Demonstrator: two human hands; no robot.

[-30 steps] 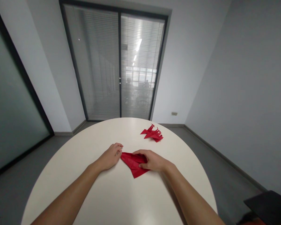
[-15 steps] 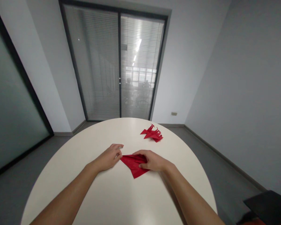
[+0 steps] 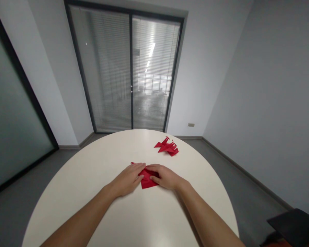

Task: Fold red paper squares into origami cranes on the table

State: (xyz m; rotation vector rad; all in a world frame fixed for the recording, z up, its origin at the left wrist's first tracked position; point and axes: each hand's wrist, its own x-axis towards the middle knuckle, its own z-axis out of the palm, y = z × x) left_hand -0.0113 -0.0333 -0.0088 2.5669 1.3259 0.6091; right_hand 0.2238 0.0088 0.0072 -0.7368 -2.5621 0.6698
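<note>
A folded red paper sheet [image 3: 147, 181] lies on the round white table [image 3: 98, 171] between my two hands. My left hand [image 3: 129, 178] rests on its left part with fingers stretched flat, pressing it down. My right hand [image 3: 162, 176] lies on its right part, fingers curved over the paper's edge. Most of the sheet is hidden under the hands; a small red tip [image 3: 132, 163] shows beyond my left fingers. Farther back on the table lies a pile of finished red folded paper figures [image 3: 167, 147].
Beyond the table's far edge are a grey floor and a glass double door with blinds [image 3: 130, 72]. A dark object [image 3: 296, 224] shows at the lower right corner. A dark-framed glass wall [image 3: 12, 113] runs along the left.
My left hand moved right from the bare table onto the red paper. The paper's shape is smaller and more covered; its lower point no longer sticks out. My right hand barely moved.
</note>
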